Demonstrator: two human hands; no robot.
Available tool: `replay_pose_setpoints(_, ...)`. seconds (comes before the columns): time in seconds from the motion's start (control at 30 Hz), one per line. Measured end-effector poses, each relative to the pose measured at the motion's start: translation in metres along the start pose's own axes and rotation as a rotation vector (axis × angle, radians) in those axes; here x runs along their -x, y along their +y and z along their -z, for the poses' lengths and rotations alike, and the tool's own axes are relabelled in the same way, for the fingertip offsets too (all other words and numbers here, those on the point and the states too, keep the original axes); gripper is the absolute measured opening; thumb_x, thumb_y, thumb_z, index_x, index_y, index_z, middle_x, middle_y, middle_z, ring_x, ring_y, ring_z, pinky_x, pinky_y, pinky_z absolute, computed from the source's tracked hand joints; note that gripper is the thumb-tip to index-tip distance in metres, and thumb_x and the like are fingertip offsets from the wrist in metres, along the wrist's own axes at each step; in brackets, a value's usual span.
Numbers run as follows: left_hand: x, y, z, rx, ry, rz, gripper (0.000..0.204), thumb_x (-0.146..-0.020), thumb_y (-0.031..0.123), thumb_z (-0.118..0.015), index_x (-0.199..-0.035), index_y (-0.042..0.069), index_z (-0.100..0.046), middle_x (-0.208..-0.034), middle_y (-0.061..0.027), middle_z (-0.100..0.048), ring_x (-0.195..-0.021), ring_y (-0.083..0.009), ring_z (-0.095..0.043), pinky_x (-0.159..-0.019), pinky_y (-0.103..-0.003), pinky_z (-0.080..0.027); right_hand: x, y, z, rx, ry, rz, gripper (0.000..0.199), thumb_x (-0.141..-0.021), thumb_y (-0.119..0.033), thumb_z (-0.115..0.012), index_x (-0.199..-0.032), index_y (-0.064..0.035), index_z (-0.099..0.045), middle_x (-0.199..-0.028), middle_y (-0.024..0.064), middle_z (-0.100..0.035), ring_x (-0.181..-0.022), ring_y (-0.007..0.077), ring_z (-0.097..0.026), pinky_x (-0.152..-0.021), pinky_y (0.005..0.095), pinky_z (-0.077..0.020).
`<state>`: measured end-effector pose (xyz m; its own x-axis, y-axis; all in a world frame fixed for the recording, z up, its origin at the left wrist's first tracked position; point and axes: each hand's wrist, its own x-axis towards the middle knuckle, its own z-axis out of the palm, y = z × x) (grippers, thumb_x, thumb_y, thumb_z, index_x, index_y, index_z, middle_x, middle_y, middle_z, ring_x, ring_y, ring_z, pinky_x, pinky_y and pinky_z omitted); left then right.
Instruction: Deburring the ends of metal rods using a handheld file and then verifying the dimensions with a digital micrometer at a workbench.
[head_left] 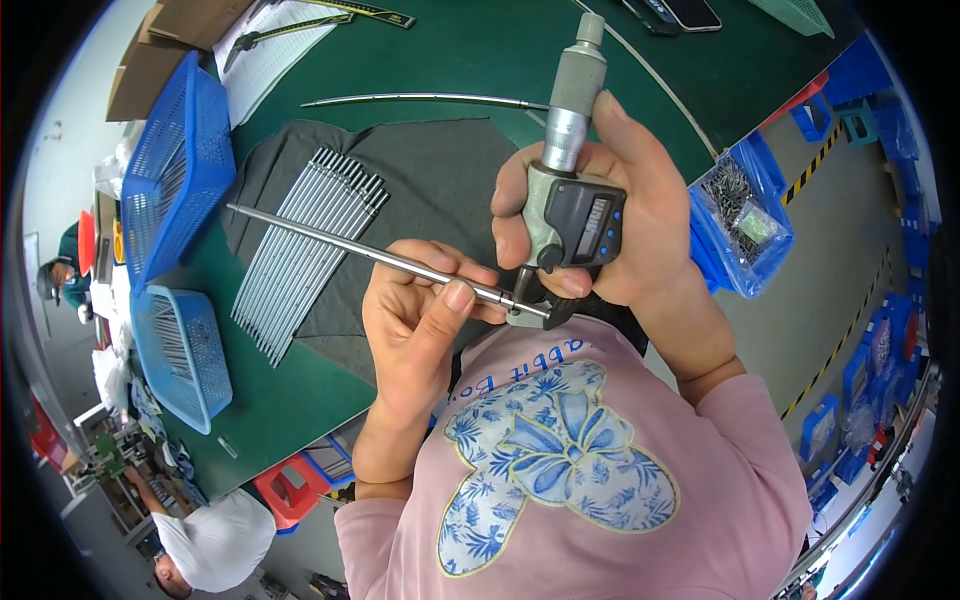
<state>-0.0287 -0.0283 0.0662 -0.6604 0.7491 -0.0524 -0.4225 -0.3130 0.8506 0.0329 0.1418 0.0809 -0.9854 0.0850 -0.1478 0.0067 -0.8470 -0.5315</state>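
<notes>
My left hand (420,320) pinches a long thin metal rod (360,248) near its stepped end, thumb on top. The rod slants from the upper left down to the right. In my right hand (640,190) is a digital micrometer (578,150), its thimble pointing up and its small display facing me. The rod's stepped end lies at the micrometer's jaws; whether both faces touch it I cannot tell. To the left, a row of similar metal rods (305,255) lies side by side on a dark grey cloth (430,160).
One more rod (420,98) lies beyond the cloth on the green table (480,50). Blue baskets (205,110) holding rods stand at the left. Calipers (270,35) rest on paper at the far left. A blue bin (780,255) of small metal parts is at the right. Two other people are farther off, left.
</notes>
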Motion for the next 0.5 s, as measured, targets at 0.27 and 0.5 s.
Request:
replay_pose_setpoints(0.27, -0.002, 0.001, 0.001, -0.001, 0.003, -0.006, 0.019, -0.084, 0.003, -0.054, -0.099, -0.001, -0.043, -0.091, -0.0171, -0.058, -0.074, -0.0177, -0.062, -0.067, -0.027, -0.054, -0.003, 0.0, 0.0, 0.082, 0.007, 0.005, 0.078, -0.085, -0.062, -0.022, -0.088, 0.0086, -0.057, -0.069, 0.0228, -0.059, -0.037, 0.0191, -0.048, -0.032, 0.023, -0.0375)
replay_pose_setpoints(0.5, 0.003, 0.016, 0.012, -0.049, 0.095, -0.053, 0.023, -0.081, 0.008, -0.055, -0.099, 0.0, -0.042, -0.079, -0.014, -0.055, -0.06, -0.0164, -0.054, -0.054, -0.026, -0.047, -0.003, -0.009, 0.0, 0.066, -0.027, -0.047, 0.082, -0.084, -0.064, -0.021, -0.091, 0.0104, -0.055, -0.07, 0.024, -0.059, -0.037, 0.0183, -0.048, -0.032, 0.0228, -0.0379)
